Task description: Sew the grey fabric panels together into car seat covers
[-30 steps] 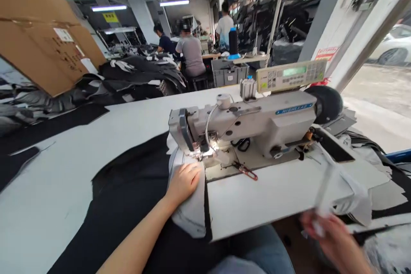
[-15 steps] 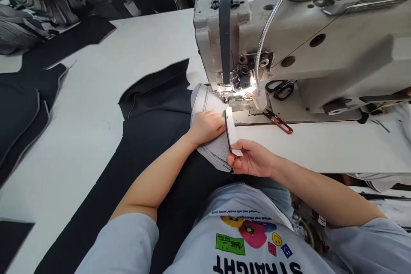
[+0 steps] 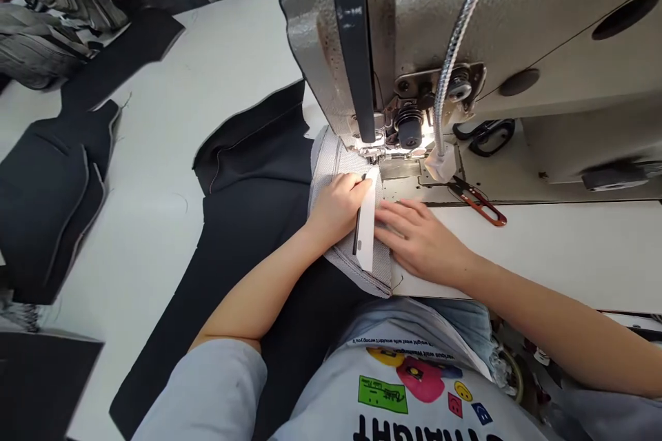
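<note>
A grey mesh fabric panel [image 3: 383, 262] lies at the sewing machine's needle area [image 3: 373, 155], joined to or lying on a large black fabric piece [image 3: 248, 213]. On the panel rests a narrow white strip with a dark edge [image 3: 366, 227], its far end close to the presser foot. My left hand [image 3: 334, 210] is curled on the mesh, its fingertips closed on the strip's upper part. My right hand [image 3: 421, 241] lies flat to the right of the strip, fingers stretched over the panel's edge and touching the strip's side.
The sewing machine head [image 3: 352, 34] stands over the fabric, with a flexible metal lamp neck [image 3: 463, 27]. Red-handled thread snips [image 3: 478, 201] and black-handled scissors [image 3: 489, 136] lie right of the needle. Black cut pieces [image 3: 56, 186] and stacked grey fabric [image 3: 41, 41] lie left.
My right hand has let go of the strip's near end and flattened beside it. My left fingers have moved onto the strip, which now lies on the mesh. The view has come closer to the machine.
</note>
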The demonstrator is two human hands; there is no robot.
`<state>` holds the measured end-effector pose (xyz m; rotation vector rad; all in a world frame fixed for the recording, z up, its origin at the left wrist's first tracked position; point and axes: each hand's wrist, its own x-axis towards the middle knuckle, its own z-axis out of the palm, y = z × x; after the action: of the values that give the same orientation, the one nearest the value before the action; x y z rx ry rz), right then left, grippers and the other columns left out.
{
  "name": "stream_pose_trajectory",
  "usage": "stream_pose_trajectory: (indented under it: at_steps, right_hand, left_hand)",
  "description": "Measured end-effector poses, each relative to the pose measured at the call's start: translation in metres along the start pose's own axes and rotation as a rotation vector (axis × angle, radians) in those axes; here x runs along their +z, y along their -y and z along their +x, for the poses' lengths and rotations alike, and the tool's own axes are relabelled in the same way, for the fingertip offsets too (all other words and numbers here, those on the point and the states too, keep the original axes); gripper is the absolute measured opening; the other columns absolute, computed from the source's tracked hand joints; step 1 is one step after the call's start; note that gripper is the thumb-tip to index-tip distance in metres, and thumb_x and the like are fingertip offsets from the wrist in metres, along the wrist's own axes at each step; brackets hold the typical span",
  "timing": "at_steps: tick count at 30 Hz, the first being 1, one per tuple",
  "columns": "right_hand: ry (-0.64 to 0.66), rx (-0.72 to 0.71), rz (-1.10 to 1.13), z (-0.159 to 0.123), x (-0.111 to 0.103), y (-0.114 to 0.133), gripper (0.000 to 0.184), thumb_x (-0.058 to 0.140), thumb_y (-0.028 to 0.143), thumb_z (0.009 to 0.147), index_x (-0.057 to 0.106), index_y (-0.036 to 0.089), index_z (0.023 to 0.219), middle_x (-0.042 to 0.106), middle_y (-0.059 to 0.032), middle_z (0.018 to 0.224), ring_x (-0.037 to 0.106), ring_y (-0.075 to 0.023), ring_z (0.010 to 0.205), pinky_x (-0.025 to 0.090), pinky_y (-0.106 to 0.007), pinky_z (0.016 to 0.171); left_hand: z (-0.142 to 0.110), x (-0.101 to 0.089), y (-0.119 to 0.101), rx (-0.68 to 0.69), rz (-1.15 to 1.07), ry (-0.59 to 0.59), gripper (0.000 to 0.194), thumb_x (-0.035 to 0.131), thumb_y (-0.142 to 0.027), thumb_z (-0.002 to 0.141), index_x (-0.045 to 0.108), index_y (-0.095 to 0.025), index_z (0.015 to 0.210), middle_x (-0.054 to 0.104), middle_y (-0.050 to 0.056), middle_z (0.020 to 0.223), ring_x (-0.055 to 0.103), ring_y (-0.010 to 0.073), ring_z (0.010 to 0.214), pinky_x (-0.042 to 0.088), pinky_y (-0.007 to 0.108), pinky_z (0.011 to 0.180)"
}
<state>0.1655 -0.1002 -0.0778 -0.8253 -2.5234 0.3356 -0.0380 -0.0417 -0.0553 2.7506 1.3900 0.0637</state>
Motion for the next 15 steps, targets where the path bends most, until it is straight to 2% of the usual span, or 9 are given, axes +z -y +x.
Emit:
stream_pose_trajectory:
  at_steps: [2,6,10,15]
  right_hand:
    - [0.024,-0.081,0.01,-0.002,0.011,0.002,0.045,0.049,0.012,0.088,0.058,0.01,0.132,0.059,-0.0205,0.135,0.048,-0.034,0.133,0.04,-0.058,0.108]
    - [0.014,-0.079,0.041,-0.002,0.024,0.01,0.051,0.049,0.01,0.086,0.054,0.005,0.136,0.061,-0.0215,0.132,0.048,-0.0345,0.134,0.044,-0.056,0.11]
    - [-0.023,-0.062,0.05,-0.003,0.024,0.012,0.05,0.039,0.0,0.088,0.053,0.002,0.136,0.059,-0.0229,0.135,0.047,-0.0317,0.137,0.046,-0.052,0.111]
    - [-0.052,-0.078,0.07,-0.003,0.022,0.012,0.052,0.04,0.0,0.091,0.05,0.006,0.142,0.062,-0.0193,0.132,0.049,-0.0298,0.136,0.046,-0.05,0.113]
  left_hand:
    - [0.006,-0.001,-0.004,-0.048,0.05,0.052,0.036,0.041,-0.017,0.095,0.059,-0.011,0.126,0.06,0.013,0.104,0.054,0.0247,0.096,0.046,0.034,0.083]
    - [0.013,0.001,-0.01,-0.093,0.132,0.101,0.049,0.043,-0.02,0.094,0.047,-0.011,0.141,0.058,0.015,0.107,0.052,0.0269,0.098,0.044,0.036,0.082]
    - [0.013,0.003,-0.009,-0.081,0.135,0.096,0.05,0.045,-0.021,0.092,0.047,-0.014,0.141,0.058,0.014,0.11,0.051,0.0264,0.099,0.043,0.036,0.085]
    - [0.014,0.001,-0.013,-0.107,0.124,0.115,0.049,0.045,-0.027,0.094,0.048,-0.012,0.141,0.058,0.015,0.111,0.051,0.0295,0.102,0.044,0.039,0.085]
